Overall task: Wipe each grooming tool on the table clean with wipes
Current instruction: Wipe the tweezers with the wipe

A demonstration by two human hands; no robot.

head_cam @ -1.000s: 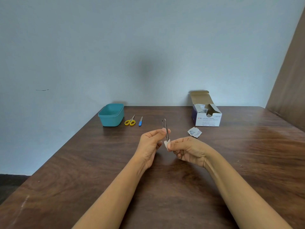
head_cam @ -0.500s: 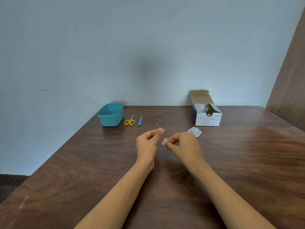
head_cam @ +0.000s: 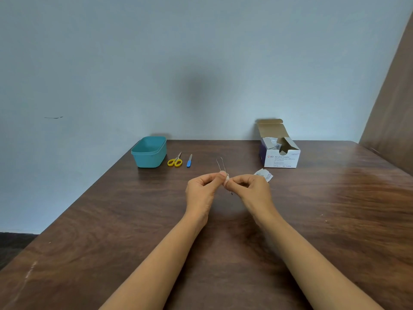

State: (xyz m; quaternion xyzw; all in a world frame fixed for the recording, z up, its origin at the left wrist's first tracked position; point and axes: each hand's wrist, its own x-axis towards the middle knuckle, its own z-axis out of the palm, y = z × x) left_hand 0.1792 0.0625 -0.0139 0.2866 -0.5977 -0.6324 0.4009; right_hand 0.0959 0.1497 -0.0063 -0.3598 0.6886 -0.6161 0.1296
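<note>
My left hand point(head_cam: 202, 189) pinches a pair of metal tweezers point(head_cam: 220, 164) above the middle of the table, the two prongs spread and pointing up and away. My right hand point(head_cam: 251, 190) pinches a small white wipe point(head_cam: 227, 179) round the tweezers just beside my left thumb. A short dark end of the tweezers shows below the hands. Yellow-handled scissors point(head_cam: 175, 161) and a blue-handled nail file point(head_cam: 189, 161) lie side by side at the back of the table.
A teal plastic tub point(head_cam: 149, 152) stands at the back left, next to the scissors. An open box of alcohol swabs point(head_cam: 279, 153) stands at the back right, with a torn swab wrapper point(head_cam: 264, 175) in front of it. The brown wooden table point(head_cam: 335, 220) meets a wall behind.
The tweezers have turned so their two prongs now show spread apart. My right hand has risen from below the left hand to level with it, sliding the wipe along the tweezers.
</note>
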